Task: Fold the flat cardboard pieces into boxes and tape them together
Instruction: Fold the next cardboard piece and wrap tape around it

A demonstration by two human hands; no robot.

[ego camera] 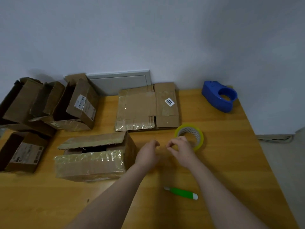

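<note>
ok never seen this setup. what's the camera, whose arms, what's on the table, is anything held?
There is one picture, from a wide-angle camera worn on a person's head, looking down at their own bare arms. No robot is involved. The left hand and right hand hover close together over the wooden table, fingers pinched. Whether they hold a strip of tape is too faint to tell.

On the table: a roll of tape just behind the right hand, a flat cardboard piece at the back, a partly folded box beside the left hand, a blue tape dispenser in the far corner and a green-handled tool near the front. More boxes sit at the left.
</note>
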